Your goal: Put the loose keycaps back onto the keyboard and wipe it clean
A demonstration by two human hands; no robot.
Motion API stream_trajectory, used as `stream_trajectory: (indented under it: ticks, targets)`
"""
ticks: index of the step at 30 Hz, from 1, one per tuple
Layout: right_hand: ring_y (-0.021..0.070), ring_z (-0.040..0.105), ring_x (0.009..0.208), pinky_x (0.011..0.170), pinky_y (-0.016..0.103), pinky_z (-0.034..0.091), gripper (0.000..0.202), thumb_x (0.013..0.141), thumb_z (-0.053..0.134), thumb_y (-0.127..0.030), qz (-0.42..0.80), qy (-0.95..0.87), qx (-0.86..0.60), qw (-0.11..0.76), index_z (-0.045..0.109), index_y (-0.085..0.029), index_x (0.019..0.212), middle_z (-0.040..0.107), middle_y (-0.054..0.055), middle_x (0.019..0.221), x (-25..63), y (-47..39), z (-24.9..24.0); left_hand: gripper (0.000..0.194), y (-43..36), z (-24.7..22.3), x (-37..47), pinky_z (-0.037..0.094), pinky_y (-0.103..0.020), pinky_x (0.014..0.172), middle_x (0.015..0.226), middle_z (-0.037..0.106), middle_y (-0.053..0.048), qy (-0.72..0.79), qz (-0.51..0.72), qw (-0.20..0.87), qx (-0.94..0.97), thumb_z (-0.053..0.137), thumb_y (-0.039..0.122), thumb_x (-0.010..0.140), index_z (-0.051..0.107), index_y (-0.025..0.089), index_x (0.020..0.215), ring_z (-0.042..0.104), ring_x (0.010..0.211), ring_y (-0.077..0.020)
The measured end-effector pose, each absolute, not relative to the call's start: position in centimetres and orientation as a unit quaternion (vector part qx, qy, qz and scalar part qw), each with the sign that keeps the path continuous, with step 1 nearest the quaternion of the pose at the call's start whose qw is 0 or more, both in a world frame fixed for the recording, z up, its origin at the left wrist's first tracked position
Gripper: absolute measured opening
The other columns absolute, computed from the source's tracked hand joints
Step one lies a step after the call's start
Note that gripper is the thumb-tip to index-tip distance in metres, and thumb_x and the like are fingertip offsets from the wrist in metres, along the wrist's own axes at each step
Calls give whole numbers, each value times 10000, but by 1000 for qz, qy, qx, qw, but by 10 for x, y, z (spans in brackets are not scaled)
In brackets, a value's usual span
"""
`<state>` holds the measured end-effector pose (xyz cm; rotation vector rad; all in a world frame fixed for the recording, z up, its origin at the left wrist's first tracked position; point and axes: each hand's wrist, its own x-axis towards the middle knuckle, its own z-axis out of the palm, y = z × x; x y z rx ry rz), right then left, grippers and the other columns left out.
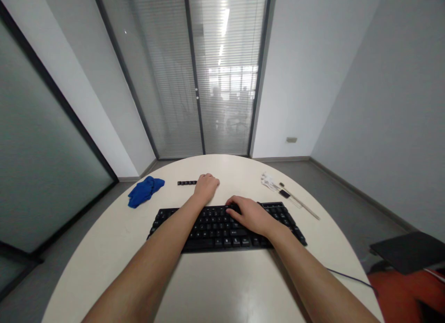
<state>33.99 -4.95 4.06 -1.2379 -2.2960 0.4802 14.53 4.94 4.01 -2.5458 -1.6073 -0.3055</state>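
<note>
My left hand (206, 188) reaches past the back edge of a black keyboard (215, 230). Its fingers are curled down at the right end of a row of small black keycaps (187, 183). Whatever lies under those fingertips is hidden. On the upper right part of the keyboard rests my right hand (252, 215). Its thumb and index finger are apart, with dark keys showing in the gap, and I see nothing held there. Both forearms cross over the keyboard and cover some of its keys.
A crumpled blue cloth (144, 192) lies at the left of the round pale table (215, 286). At the right are a thin stick (302, 205), a small dark-headed brush (284, 193) and something white and crumpled (268, 180). A black cable (349, 277) runs off the right edge.
</note>
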Motion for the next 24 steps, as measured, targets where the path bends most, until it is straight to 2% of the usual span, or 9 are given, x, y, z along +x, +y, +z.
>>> stream_trajectory:
  ticks: [2, 5, 10, 18, 21, 24]
  targets:
    - [253, 680, 1000, 910, 368, 492, 189, 943, 603, -311, 176, -840, -452, 241, 660, -227, 1103, 738, 79, 1077, 340, -49, 40, 251, 49, 37, 146, 450, -403, 968, 1035, 742, -120, -534, -100, 48, -838, 521, 142, 947, 761, 189, 1004, 625, 1088, -272]
    - [254, 678, 1000, 909, 369, 490, 185, 944, 601, -311, 174, -841, -452, 242, 657, -228, 1100, 737, 78, 1073, 340, -48, 40, 273, 45, 37, 143, 482, -362, 936, 1100, 736, -91, -536, -114, 35, -835, 513, 150, 954, 736, 207, 1100, 636, 1068, -247]
    - [249, 675, 985, 891, 365, 491, 180, 950, 592, -311, 177, -840, -453, 240, 655, -224, 1093, 732, 79, 1077, 340, -49, 41, 350, 43, 50, 124, 413, -347, 1067, 1280, 672, -72, -534, -167, 34, -828, 451, 133, 976, 652, 190, 1257, 555, 1220, -230]
    - [245, 673, 971, 868, 354, 488, 163, 946, 594, -301, 178, -839, -455, 239, 659, -221, 1073, 734, 72, 1064, 339, -50, 43, 321, 42, 56, 87, 463, -318, 976, 1206, 717, -31, -494, -140, -2, -858, 533, 125, 925, 719, 242, 1158, 611, 1138, -233]
    - [245, 672, 974, 870, 355, 487, 165, 948, 591, -306, 179, -838, -455, 240, 659, -221, 1072, 734, 70, 1068, 339, -50, 43, 346, 40, 48, 86, 459, -326, 991, 1234, 703, -52, -480, -136, -11, -867, 546, 121, 912, 704, 232, 1198, 609, 1157, -244]
    - [244, 673, 979, 875, 354, 486, 172, 946, 594, -313, 179, -836, -459, 241, 658, -223, 1079, 734, 67, 1079, 339, -50, 43, 326, 39, 42, 89, 463, -311, 984, 1174, 712, -70, -467, -135, -25, -874, 552, 106, 898, 723, 216, 1153, 635, 1119, -238]
